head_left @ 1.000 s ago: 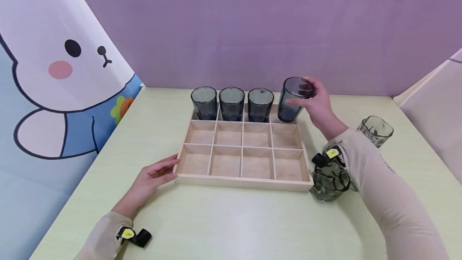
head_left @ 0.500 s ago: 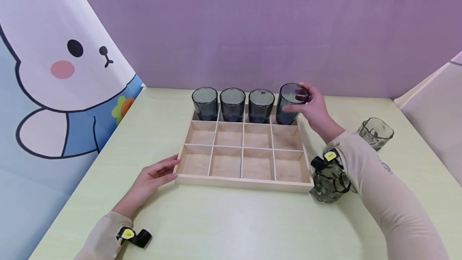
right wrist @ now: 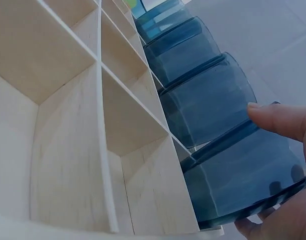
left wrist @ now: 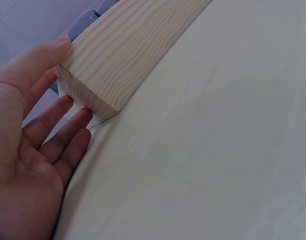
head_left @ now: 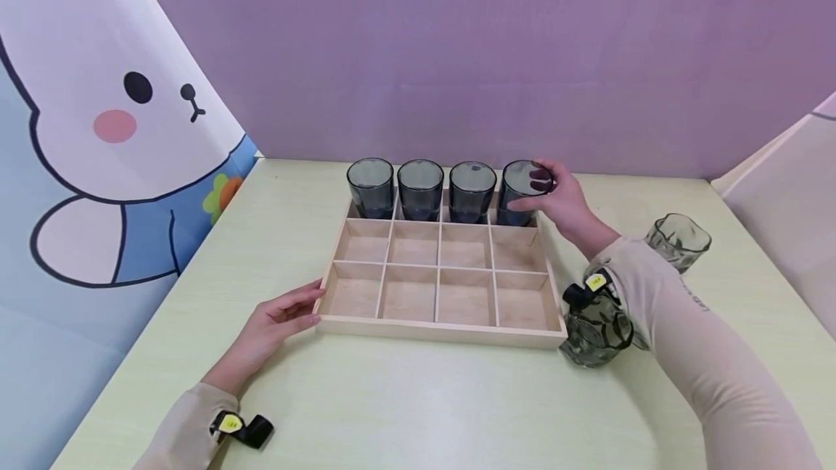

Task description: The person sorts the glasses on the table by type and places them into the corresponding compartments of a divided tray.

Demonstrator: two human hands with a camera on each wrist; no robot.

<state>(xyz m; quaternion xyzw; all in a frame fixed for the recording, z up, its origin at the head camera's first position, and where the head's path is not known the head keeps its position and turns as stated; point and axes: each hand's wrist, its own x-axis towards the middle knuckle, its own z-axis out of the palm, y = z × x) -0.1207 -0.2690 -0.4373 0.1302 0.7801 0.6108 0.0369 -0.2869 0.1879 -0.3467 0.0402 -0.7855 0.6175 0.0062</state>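
Observation:
In the head view, my right hand (head_left: pixel 567 205) holds a blue-grey drinking glass (head_left: pixel 519 213) by its upper part. Thumb and fingertips lie on opposite sides of it in the right wrist view. That glass stands in the far right compartment of a wooden divided tray (head_left: pixel 437 328). Three matching glasses fill the rest of the back row, the nearest being the third glass (head_left: pixel 472 191). My left hand (head_left: pixel 277 318) rests at the tray's front left corner. Its thumb touches the upper edge and the loosely bent fingers meet the side wall (left wrist: pixel 80 90).
Beside the tray's front right corner stands a wavy clear grey glass (head_left: pixel 591 336), partly hidden by my right sleeve and wrist camera. Another wavy glass (head_left: pixel 679 238) sits farther right on the pale table (head_left: pixel 405 412). A purple backdrop (head_left: pixel 457 56) rises behind the table.
My right hand has lowered the fourth glass, moving it slightly left and from tilted to upright in the back right compartment. My left hand has stayed at the tray's corner.

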